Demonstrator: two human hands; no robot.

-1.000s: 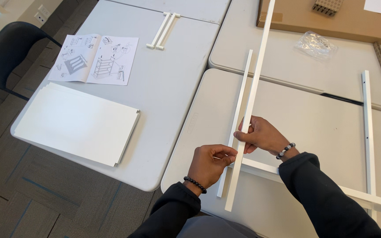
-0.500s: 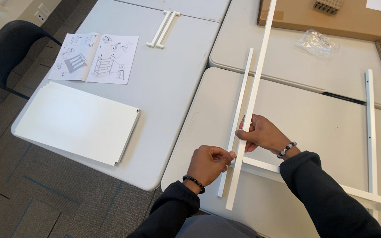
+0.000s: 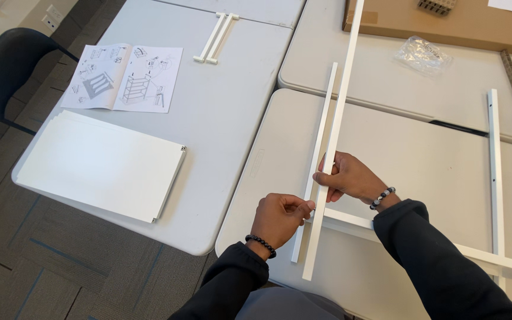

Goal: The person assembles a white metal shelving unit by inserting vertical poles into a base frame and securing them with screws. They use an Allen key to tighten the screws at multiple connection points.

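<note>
Holding long rail (image 3: 334,133) over counter (image 3: 422,154): our right hand (image 3: 351,178) wraps it low, left hand (image 3: 280,216) pinches beside. Stiff, light, whippy; we judge low grasp best.

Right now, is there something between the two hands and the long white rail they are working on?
Nothing visible. The right hand already grips the long white rail, and the left hand pinches at it lower down. A shorter white rail lies beside it on the table, not between hand and rail.
</note>
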